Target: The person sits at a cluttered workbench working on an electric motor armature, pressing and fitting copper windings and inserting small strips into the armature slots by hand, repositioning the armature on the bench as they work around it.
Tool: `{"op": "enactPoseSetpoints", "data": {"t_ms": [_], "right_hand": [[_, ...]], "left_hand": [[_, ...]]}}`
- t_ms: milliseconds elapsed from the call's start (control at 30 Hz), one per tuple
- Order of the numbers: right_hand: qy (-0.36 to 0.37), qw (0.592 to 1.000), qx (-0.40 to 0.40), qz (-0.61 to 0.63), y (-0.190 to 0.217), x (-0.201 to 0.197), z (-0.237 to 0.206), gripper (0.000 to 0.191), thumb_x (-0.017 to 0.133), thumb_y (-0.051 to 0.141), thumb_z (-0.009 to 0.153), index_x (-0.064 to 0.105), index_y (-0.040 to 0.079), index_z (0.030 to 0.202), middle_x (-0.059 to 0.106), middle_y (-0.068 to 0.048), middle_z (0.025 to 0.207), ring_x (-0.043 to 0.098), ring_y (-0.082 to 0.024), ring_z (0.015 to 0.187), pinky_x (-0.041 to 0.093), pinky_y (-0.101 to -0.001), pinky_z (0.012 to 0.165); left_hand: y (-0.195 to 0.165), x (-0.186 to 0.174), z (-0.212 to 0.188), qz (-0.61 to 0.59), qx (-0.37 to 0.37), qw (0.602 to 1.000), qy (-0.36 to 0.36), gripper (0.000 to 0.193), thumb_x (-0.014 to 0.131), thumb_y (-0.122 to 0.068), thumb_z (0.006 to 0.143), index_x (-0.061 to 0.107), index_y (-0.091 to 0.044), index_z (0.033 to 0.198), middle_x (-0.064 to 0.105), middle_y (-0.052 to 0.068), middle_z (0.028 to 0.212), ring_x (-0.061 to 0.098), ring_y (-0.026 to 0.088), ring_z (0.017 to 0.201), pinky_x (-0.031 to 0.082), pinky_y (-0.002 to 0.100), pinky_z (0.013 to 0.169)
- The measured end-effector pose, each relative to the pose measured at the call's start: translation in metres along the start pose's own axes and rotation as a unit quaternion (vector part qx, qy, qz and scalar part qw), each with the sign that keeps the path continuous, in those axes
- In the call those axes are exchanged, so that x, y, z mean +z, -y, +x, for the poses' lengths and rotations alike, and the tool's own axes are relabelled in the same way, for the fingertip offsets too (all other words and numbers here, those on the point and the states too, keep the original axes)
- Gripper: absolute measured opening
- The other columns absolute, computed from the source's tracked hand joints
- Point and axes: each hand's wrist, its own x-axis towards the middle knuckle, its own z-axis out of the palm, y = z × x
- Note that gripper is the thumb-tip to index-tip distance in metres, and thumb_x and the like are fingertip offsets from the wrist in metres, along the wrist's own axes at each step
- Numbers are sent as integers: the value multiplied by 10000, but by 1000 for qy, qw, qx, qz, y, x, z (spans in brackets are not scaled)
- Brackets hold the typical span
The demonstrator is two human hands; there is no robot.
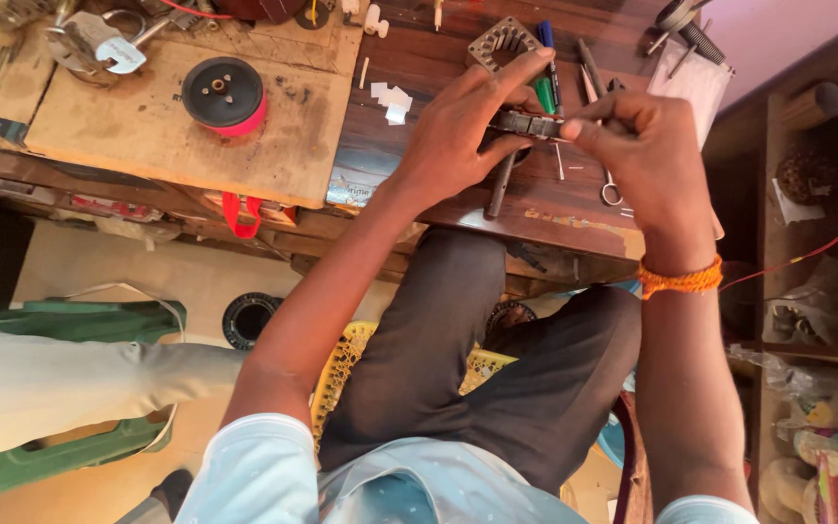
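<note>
Both my hands meet over a dark wooden workbench (pixel 555 209). My left hand (pixel 463 131) grips a small dark metal part (pixel 528 123) between thumb and fingers. My right hand (pixel 637 146) pinches the same part from the right side, and an orange thread band circles that wrist. A square slotted metal core (pixel 499 44) lies just beyond my left fingertips. Under the hands a dark rod-like tool (pixel 499 189) lies on the bench. Blue and green pens (pixel 546 68) rest behind the hands.
A cardboard sheet (pixel 147 136) at left carries a black and red spool (pixel 223 94) and metal hardware (pixel 99 44). Small white paper scraps (pixel 392 99) lie mid-bench. Scissors (pixel 610 184) lie by my right hand. Another person's leg (pixel 60 378) is at left. Cluttered shelves (pixel 817 291) stand at right.
</note>
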Motion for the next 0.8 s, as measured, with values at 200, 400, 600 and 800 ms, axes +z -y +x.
{"op": "enactPoseSetpoints", "data": {"t_ms": [200, 400, 600, 800], "right_hand": [[-47, 973, -143, -176, -14, 30, -22, 116, 821, 64, 923, 757, 19, 1008, 474, -11, 608, 383, -65, 547, 302, -298, 501], [-95, 973, -166, -133, -40, 64, -41, 111, 806, 44, 916, 751, 19, 1009, 486, -59, 635, 389, -100, 571, 321, -305, 523], [-48, 978, -155, -133, -29, 34, -58, 131, 819, 82, 928, 759, 32, 1033, 619, -48, 773, 498, -87, 644, 393, -293, 580], [-48, 951, -209, -221, 2, 23, -40, 135, 842, 64, 922, 761, 16, 1018, 619, -79, 773, 495, -116, 634, 373, -302, 586]], "left_hand": [[0, -3, 2, 16, 22, 1000, -5, 600, 874, -105, 865, 595, -199, 1388, 697, -27, 1245, 615, 239, 1098, 535, 382, 975], [1, -14, -1, 151, 177, 973, -6, 375, 777, -119, 822, 686, -182, 1181, 659, 4, 1255, 602, 253, 1087, 513, 397, 923], [-3, -1, -19, 192, 174, 963, -69, 215, 816, -123, 854, 753, -100, 1059, 658, 3, 1040, 615, 188, 857, 518, 350, 747], [-14, 23, -33, 6, -49, 979, -200, 133, 821, -91, 922, 699, -76, 971, 646, 20, 921, 642, 160, 679, 486, 316, 602]]}}
